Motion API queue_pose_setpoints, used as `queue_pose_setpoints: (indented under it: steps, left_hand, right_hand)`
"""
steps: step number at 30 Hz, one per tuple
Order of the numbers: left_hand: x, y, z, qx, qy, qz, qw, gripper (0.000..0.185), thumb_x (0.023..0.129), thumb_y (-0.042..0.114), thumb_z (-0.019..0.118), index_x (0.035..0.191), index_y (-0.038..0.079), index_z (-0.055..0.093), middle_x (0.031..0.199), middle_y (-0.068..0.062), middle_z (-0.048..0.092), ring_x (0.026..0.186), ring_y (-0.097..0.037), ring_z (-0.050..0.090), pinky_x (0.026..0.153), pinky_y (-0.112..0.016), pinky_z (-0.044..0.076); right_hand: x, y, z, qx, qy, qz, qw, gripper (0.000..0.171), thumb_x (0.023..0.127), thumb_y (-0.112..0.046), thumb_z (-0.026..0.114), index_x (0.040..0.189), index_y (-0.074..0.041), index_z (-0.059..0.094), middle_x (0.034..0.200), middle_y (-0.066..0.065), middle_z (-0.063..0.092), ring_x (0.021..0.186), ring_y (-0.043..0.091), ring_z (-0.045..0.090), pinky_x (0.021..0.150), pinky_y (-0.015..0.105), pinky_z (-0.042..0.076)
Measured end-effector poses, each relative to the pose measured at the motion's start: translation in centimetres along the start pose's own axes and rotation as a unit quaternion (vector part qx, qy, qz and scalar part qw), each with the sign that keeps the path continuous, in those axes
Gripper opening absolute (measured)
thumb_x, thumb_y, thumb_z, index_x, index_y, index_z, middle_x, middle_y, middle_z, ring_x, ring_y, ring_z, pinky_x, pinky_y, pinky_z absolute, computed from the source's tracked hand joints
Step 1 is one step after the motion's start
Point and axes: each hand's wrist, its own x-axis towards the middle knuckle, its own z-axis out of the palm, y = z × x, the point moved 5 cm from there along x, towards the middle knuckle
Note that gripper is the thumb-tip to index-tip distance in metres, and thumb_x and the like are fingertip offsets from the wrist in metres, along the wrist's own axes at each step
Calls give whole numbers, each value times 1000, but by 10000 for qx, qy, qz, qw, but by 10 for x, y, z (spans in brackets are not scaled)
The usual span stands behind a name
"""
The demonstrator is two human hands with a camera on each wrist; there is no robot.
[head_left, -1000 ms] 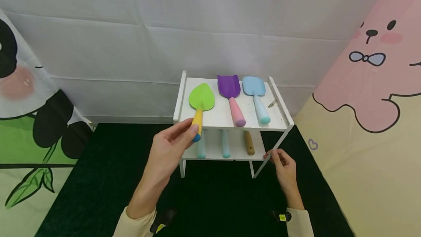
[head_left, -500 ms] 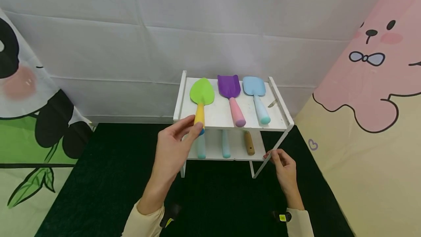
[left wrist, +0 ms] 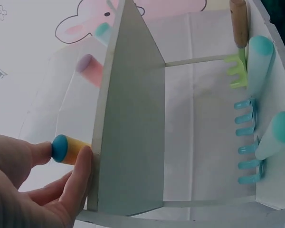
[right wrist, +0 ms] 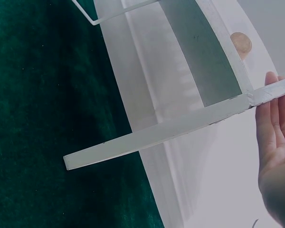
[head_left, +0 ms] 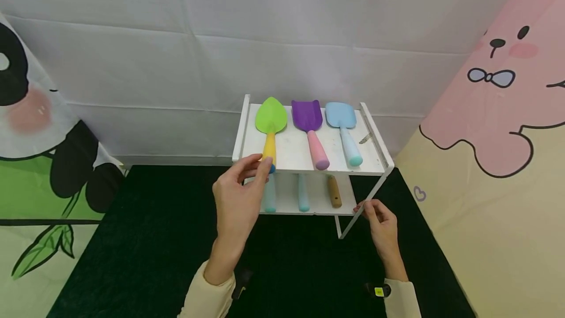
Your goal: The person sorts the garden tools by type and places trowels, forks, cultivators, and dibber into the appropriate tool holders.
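Observation:
My left hand (head_left: 238, 200) pinches the yellow handle's blue-tipped end of a toy trowel (head_left: 271, 116) with a green leaf-shaped blade. The blade lies over the left part of the white rack's (head_left: 287, 162) top shelf. In the left wrist view the trowel's handle end (left wrist: 70, 149) juts past the shelf edge, with thumb and fingers at it. To its right lie a purple shovel (head_left: 307, 116) with a pink handle and a light blue spade (head_left: 341, 115). My right hand (head_left: 383, 227) grips the rack's right side bar (head_left: 375, 190); its fingers show behind the bar in the right wrist view.
The lower shelf bears tools with pale teal handles (head_left: 303, 195) and one wooden handle (head_left: 334, 193). The left wrist view shows their blue rake tines (left wrist: 245, 116) and a green fork (left wrist: 238, 71). Dark green carpet (head_left: 300, 269) lies below; a white cloth wall (head_left: 176, 72) stands behind.
My left hand has moved the trowel forward and slightly right, so its blade now reaches the shelf's back edge beside the purple shovel. The right hand stays at the rack's bar.

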Motion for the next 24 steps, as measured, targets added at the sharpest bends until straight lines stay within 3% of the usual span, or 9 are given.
queue_pose_setpoints:
  steps: [10,24]
  left_hand:
    - [0,3,6,251,492,723,9958,37,99,32,70,115,-1,74,94,-9,74,82,-14,73,72,-20,59]
    - [4,3,8,441,978,1017,9890,36,98,33,72,106,-2,76,85,-10,77,68,-15,73,64,-22,59]
  right_hand:
    - [0,1,-1,42,2,5,10000,27,110,-9,47,103,12,62,99,4,72,96,14,69,94,21,54]
    - [-1,0,0,151,-43,-18,9999,26,110,-9,47,103,12,61,100,4,71,97,15,69,95,22,54]
